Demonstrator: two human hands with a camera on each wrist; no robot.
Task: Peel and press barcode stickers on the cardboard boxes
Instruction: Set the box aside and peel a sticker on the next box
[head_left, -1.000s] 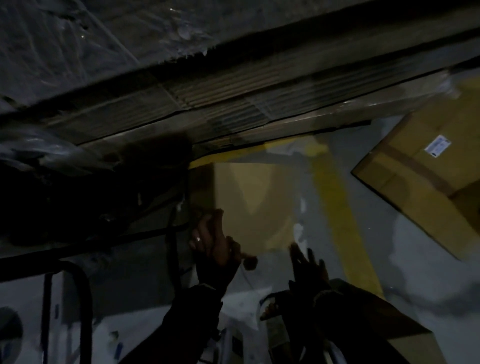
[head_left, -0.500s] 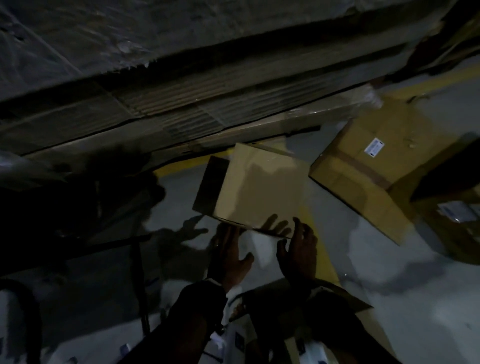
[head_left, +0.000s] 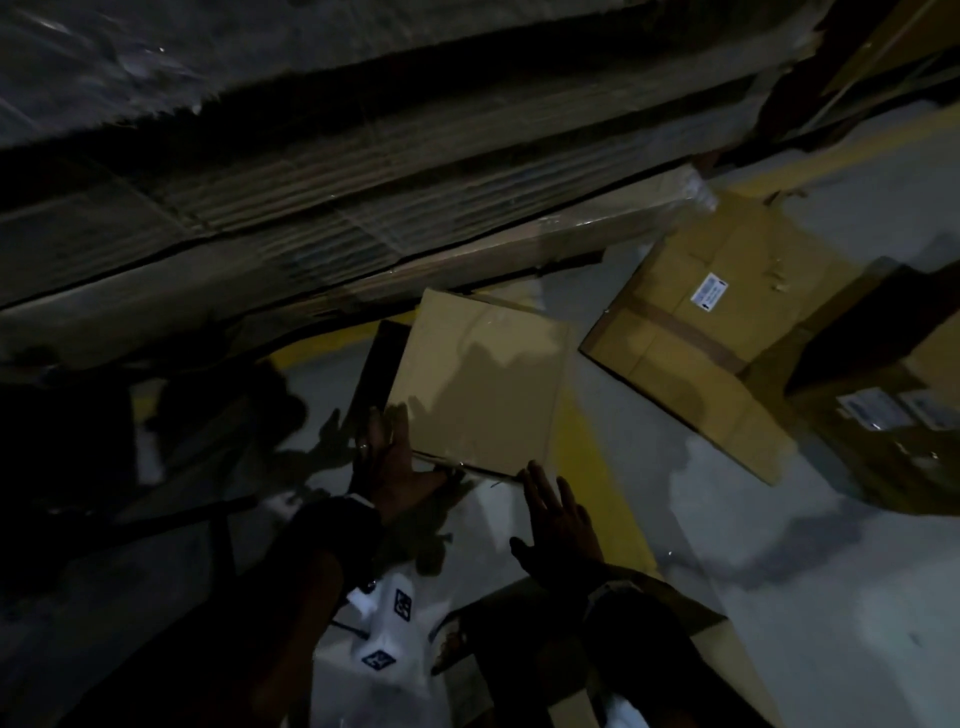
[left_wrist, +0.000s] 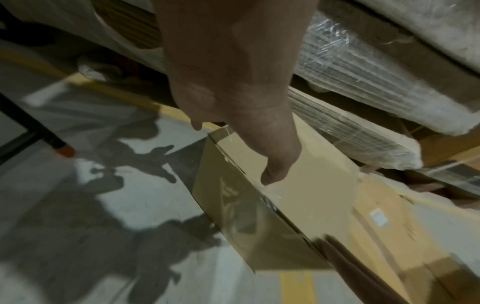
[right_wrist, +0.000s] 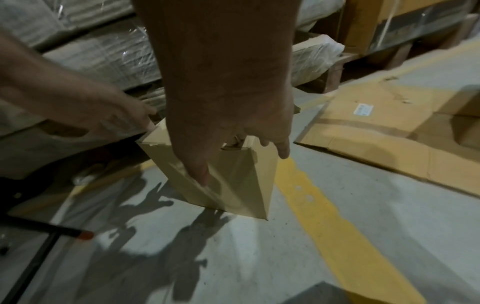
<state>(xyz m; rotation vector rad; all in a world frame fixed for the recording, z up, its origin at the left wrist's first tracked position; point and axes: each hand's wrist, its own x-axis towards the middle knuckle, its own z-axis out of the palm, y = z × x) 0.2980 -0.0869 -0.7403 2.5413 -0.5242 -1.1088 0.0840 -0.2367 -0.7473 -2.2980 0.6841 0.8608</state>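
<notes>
A plain brown cardboard box (head_left: 483, 384) lies on the grey floor, its top bare of any sticker. My left hand (head_left: 389, 447) rests at its near left corner, fingers straight along the edge and thumb (left_wrist: 275, 172) on the top face. My right hand (head_left: 550, 504) is spread open, its fingertips at the near right edge; the right wrist view shows its fingers (right_wrist: 200, 172) straight in front of the box (right_wrist: 233, 181). To the right lies a large flattened carton (head_left: 701, 353) carrying a white barcode sticker (head_left: 707, 292).
Shrink-wrapped stacks of flat cardboard (head_left: 363, 218) run along the far side. A yellow floor line (head_left: 597, 467) passes under the box. A black metal frame (head_left: 156, 519) stands at left. Another labelled box (head_left: 883, 410) sits at far right, and white printed sheets (head_left: 384, 623) lie near my arms.
The box, held upright in my left hand a second ago, now lies flat on the floor. Both hands have opened and sit at its near edge.
</notes>
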